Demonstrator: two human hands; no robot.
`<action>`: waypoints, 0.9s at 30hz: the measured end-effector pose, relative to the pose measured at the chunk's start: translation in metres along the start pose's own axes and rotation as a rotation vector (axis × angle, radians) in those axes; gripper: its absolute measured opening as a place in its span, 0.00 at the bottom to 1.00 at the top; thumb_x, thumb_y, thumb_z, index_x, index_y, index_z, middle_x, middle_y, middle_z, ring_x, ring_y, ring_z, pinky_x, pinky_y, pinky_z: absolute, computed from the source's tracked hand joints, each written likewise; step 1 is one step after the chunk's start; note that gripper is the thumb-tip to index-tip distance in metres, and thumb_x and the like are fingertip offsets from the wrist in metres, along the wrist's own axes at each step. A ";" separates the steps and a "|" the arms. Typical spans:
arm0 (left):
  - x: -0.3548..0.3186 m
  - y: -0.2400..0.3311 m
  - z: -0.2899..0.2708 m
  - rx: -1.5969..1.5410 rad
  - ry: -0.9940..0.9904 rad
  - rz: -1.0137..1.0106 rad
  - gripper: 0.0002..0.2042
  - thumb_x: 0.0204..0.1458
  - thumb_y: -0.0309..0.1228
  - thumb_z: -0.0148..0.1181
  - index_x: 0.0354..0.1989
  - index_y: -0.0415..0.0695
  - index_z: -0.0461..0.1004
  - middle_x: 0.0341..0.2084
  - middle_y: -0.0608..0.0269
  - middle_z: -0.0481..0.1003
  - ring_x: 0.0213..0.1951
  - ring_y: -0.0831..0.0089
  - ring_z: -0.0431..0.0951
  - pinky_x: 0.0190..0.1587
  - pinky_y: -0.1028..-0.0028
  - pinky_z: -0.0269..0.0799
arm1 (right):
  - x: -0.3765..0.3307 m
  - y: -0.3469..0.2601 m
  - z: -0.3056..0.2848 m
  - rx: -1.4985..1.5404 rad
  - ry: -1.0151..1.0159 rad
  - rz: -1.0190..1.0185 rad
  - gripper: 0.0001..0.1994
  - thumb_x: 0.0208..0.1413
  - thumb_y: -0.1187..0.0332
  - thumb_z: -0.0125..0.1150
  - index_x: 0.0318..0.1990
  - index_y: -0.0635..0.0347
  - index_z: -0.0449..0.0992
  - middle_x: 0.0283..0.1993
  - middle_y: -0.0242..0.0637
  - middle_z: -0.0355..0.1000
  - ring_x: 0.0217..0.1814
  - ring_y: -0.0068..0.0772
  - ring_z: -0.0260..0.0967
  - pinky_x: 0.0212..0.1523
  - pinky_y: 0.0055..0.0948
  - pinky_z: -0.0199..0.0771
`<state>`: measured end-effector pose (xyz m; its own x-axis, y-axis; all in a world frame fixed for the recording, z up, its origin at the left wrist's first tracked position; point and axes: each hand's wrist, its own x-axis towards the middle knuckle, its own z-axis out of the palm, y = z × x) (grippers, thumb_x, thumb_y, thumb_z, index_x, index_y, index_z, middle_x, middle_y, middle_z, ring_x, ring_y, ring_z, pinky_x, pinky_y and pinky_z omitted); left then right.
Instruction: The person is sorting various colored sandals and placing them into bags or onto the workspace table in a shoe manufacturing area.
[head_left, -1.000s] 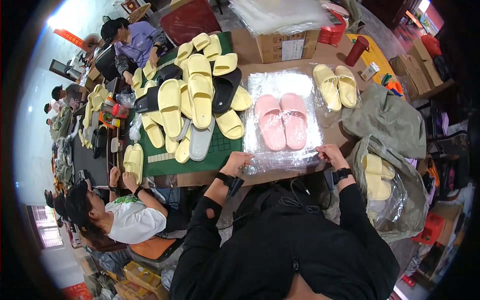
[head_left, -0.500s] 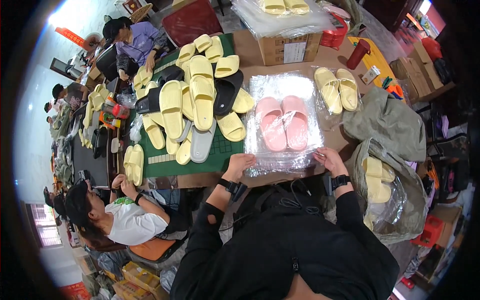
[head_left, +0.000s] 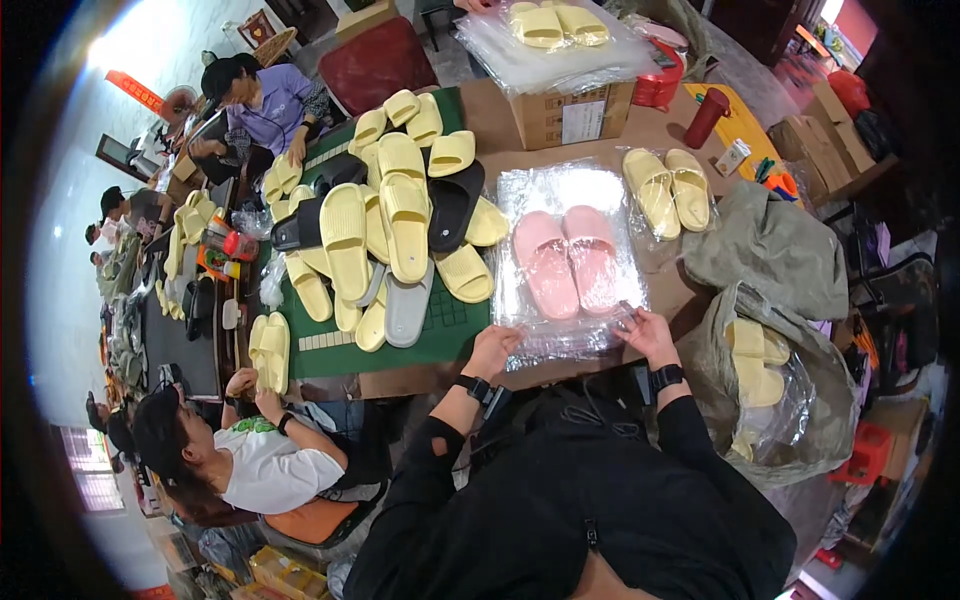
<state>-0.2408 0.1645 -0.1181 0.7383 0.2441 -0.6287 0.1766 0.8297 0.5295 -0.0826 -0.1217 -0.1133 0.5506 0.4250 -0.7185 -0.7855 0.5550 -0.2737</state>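
Note:
A pair of pink slide slippers (head_left: 547,285) lies side by side in a clear plastic bag, on a pile of shiny clear bags (head_left: 515,210) in front of me. My left hand (head_left: 496,350) has its fingers closed at the near left corner of the plastic bag (head_left: 570,335). At the near right corner, my right hand (head_left: 650,336) pinches the bag's edge between thumb and fingers. The bag's near edge is bunched and creased just below the slippers' toe-less ends. A bagged yellow pair (head_left: 690,192) rests to the right of the pile.
Yellow, black and grey slippers (head_left: 404,225) are heaped on a green mat (head_left: 455,320) at left. A carton (head_left: 570,115) topped with plastic bags stands at the back. On the right are a red flask (head_left: 707,118) and an open sack (head_left: 790,440). Two co-workers sit at left.
Both hands have drawn slightly inward, and the bag's near edge is now gathered closer to the slippers. My view has shifted a little. A co-worker's hand has appeared at the top edge.

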 end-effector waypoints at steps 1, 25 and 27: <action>0.000 0.000 0.002 0.040 0.006 -0.009 0.07 0.44 0.13 0.49 0.21 0.38 0.61 0.28 0.46 0.71 0.36 0.58 0.73 0.46 0.65 0.70 | 0.001 0.002 -0.001 0.003 -0.001 -0.007 0.04 0.55 0.70 0.41 0.34 0.59 0.63 0.45 0.39 0.61 0.54 0.44 0.57 0.55 0.63 0.48; 0.032 -0.030 0.035 0.501 -0.351 -0.339 0.08 0.46 0.16 0.50 0.35 0.37 0.65 0.29 0.58 0.69 0.33 0.69 0.72 0.34 0.76 0.70 | 0.012 0.027 -0.019 0.037 -0.188 -0.061 0.14 0.52 0.58 0.52 0.41 0.58 0.71 0.36 0.31 0.71 0.39 0.30 0.66 0.38 0.29 0.67; 0.024 -0.029 0.046 0.484 -0.362 -0.327 0.08 0.46 0.17 0.51 0.35 0.35 0.65 0.28 0.57 0.70 0.32 0.69 0.72 0.35 0.76 0.69 | 0.005 0.030 -0.013 -0.119 -0.103 0.054 0.11 0.51 0.58 0.54 0.37 0.54 0.72 0.32 0.31 0.71 0.35 0.30 0.67 0.34 0.29 0.68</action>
<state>-0.1982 0.1232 -0.1230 0.7536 -0.2339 -0.6143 0.6363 0.4939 0.5926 -0.1070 -0.1124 -0.1334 0.5277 0.5265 -0.6666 -0.8394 0.4434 -0.3142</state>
